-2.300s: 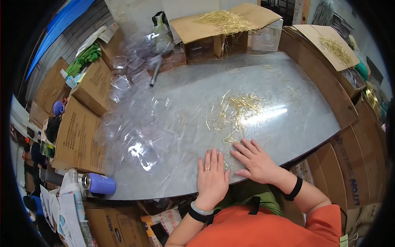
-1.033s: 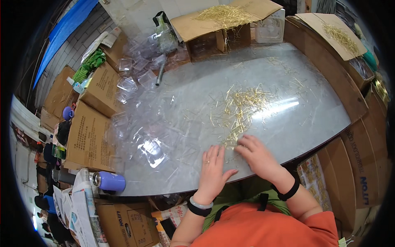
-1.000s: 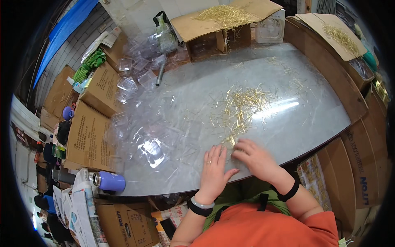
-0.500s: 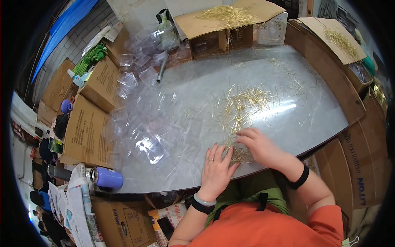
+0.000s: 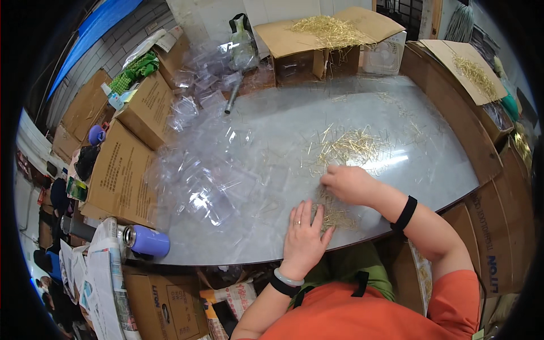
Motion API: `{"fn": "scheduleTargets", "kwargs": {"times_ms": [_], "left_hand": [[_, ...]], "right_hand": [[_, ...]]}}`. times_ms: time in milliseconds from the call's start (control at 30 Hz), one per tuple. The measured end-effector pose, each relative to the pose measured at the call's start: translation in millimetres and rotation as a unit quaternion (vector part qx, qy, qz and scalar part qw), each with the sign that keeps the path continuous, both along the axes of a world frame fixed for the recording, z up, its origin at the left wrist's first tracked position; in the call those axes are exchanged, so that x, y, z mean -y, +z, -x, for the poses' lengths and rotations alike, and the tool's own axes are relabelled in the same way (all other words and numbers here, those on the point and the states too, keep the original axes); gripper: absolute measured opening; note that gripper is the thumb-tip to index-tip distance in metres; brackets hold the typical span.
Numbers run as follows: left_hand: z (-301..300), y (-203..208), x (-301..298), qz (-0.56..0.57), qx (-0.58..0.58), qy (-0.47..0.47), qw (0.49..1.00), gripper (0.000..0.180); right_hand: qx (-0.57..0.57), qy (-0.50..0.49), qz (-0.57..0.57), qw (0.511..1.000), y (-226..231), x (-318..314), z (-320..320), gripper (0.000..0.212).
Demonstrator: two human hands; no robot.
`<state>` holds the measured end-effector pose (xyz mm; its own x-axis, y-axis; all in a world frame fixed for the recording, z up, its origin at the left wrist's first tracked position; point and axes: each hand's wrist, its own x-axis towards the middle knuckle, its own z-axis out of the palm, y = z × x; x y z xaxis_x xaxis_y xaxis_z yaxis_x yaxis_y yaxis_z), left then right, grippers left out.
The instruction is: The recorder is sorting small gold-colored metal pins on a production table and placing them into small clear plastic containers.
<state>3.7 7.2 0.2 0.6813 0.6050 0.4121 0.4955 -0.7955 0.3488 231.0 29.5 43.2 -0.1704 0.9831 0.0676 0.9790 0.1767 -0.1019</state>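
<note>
My left hand (image 5: 303,235) lies flat on the grey table (image 5: 266,110) close to its near edge, fingers stretched out. Beside its fingertips and thumb is a small heap of thin gold-coloured wire pieces (image 5: 341,220). My right hand (image 5: 350,185) is farther in, its fingers drawn together and pointing left. Whatever is between those fingertips is too small to make out. Just beyond it spreads a larger pile of the same gold wire pieces (image 5: 347,145). Many clear plastic pieces (image 5: 207,195) cover the table to the left of my hands.
A purple bottle (image 5: 148,241) lies at the near left corner. Cardboard boxes (image 5: 122,175) line the left side. At the back, a metal tube (image 5: 232,99) and a white fan (image 5: 383,55) stand near an open box (image 5: 283,45) topped with gold wire. Cardboard (image 5: 453,113) walls the right side.
My right hand has moved a little up and left, its fingers drawing together. My left hand has shifted slightly right, uncovering more of the small heap. The whole view has shifted slightly.
</note>
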Motion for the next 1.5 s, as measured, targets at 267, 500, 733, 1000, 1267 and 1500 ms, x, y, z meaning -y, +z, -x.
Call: {"fn": "scheduleTargets", "kwargs": {"times_ms": [267,500,733,1000,1267,1500], "left_hand": [[-1,0,-1,0.0,-0.012,-0.005,1.0,0.057],[4,-3,-3,0.043,-0.005,-0.014,0.999,0.08],[0,1,-5,0.009,-0.084,-0.029,0.996,0.08],[-3,6,-3,-0.008,-0.104,-0.01,0.995,0.065],[-5,1,-1,-0.015,-0.099,0.006,0.995,0.064],[-6,-1,0,-0.02,-0.097,0.01,0.995,0.064]], "right_hand": [[-0.08,-0.002,-0.125,0.989,0,5,-12,0.036],[-0.089,0.013,-0.036,0.995,8,78,1,0.054],[-0.112,0.147,0.008,0.983,-11,59,0,0.038],[-0.012,0.12,0.011,0.993,-4,16,-11,0.017],[-0.082,0.074,0.118,0.987,18,23,-28,0.016],[0.034,-0.053,0.012,0.998,-1,12,-9,0.019]]}}
